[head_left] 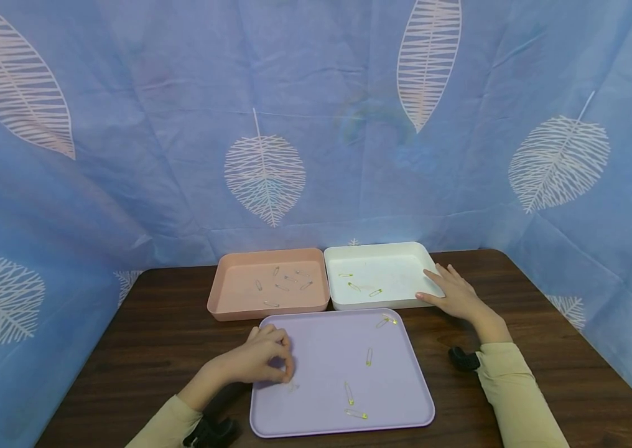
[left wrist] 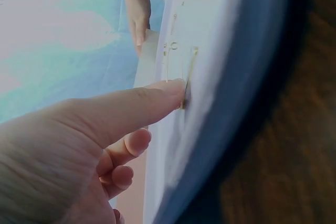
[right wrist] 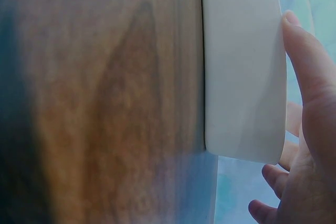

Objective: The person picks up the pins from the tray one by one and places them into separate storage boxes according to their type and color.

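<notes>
My left hand is low over the left side of the lilac tray, thumb and index finger together at a safety pin. In the left wrist view, the thumb overlaps that gold-coloured safety pin, whose two ends show beyond the thumb tip. Other yellow-headed safety pins lie on the lilac tray's right half. My right hand rests on the right rim of the white tray, fingers spread; the right wrist view has the thumb on the edge.
The white tray contains 3 yellow-headed safety pins. To its left, a peach tray has several silver safety pins scattered inside. Both stand behind the lilac tray on a dark wooden table. A blue leaf-patterned cloth hangs behind.
</notes>
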`<state>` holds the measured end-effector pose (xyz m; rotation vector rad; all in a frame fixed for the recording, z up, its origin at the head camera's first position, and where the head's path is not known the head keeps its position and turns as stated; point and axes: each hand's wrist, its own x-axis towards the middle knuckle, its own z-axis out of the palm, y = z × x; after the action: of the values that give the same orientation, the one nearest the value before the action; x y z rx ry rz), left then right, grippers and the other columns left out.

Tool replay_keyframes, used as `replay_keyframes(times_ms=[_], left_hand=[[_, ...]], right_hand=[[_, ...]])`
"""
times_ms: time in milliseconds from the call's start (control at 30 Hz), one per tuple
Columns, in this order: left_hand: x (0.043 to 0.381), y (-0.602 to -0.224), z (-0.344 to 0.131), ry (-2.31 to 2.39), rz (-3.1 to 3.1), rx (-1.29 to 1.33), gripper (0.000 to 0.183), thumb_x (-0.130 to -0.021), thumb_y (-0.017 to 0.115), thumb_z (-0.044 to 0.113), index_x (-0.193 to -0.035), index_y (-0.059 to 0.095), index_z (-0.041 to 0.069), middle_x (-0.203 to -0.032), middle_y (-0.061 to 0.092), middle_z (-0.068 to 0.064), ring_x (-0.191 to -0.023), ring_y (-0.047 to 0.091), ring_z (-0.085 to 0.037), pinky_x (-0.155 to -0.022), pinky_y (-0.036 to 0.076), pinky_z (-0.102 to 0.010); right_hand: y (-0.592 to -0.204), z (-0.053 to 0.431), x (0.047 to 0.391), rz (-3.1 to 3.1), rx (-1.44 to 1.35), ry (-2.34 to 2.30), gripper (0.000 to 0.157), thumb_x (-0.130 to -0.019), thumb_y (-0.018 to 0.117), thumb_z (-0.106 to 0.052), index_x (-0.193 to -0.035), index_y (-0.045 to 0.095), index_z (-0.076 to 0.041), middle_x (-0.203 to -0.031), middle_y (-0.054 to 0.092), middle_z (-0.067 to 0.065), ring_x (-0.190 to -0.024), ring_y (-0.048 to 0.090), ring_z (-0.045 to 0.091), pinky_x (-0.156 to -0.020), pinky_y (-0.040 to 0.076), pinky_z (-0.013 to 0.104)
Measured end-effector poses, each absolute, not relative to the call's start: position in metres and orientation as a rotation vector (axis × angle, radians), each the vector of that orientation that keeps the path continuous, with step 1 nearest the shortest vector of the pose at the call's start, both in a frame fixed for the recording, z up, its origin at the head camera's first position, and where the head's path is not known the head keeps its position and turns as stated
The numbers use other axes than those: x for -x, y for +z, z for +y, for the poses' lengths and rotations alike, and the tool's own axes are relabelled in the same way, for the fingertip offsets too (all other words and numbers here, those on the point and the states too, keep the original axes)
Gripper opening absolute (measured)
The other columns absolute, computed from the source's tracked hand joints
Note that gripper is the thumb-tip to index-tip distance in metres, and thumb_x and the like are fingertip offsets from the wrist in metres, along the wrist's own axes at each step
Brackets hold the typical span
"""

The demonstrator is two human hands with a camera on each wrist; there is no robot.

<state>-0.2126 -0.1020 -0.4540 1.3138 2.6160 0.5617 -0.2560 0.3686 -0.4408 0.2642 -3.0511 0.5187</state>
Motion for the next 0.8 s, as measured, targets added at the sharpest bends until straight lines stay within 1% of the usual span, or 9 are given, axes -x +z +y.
replay_keyframes(times_ms=[233,367,667,800], left_hand=[[0.221,-0.441,-0.096,0.607,2.658,-1.365,0.009,-0.078,0.08,0.031,-0.077,0.071,0.034,-0.093,0.048,0.014,-0.096,0.033,-0.009,-0.078,0.022,-0.033],[0.227,-0.434,-0.092,0.665,2.691,-1.389,0.009,-0.078,0.081,0.029,-0.078,0.072,0.032,-0.092,0.048,0.012,-0.096,0.034,-0.01,-0.081,0.022,-0.035],[0.245,-0.418,-0.075,0.771,2.747,-1.386,0.009,-0.079,0.081,0.027,-0.079,0.073,0.03,-0.091,0.05,0.012,-0.091,0.036,-0.01,-0.077,0.021,-0.033],[0.257,-0.414,-0.064,0.791,2.767,-1.433,0.005,-0.08,0.08,0.027,-0.081,0.075,0.027,-0.09,0.051,0.007,-0.088,0.035,-0.011,-0.078,0.023,-0.036]], right_hand=[[-0.442,0.369,0.256,-3.052,-0.264,0.526,0.082,-0.091,0.06,-0.054,-0.149,0.036,-0.001,-0.155,0.017,0.035,-0.142,0.012,0.057,-0.104,0.016,0.078],[-0.442,0.369,0.257,-3.056,-0.266,0.529,0.082,-0.091,0.059,-0.054,-0.149,0.036,-0.001,-0.156,0.017,0.035,-0.143,0.011,0.057,-0.105,0.015,0.077],[-0.443,0.37,0.257,-3.053,-0.264,0.528,0.081,-0.091,0.059,-0.054,-0.149,0.036,-0.002,-0.156,0.016,0.034,-0.143,0.01,0.056,-0.105,0.015,0.077],[-0.444,0.37,0.258,-3.051,-0.259,0.522,0.081,-0.091,0.059,-0.054,-0.149,0.036,-0.002,-0.156,0.016,0.034,-0.143,0.01,0.056,-0.104,0.015,0.078]])
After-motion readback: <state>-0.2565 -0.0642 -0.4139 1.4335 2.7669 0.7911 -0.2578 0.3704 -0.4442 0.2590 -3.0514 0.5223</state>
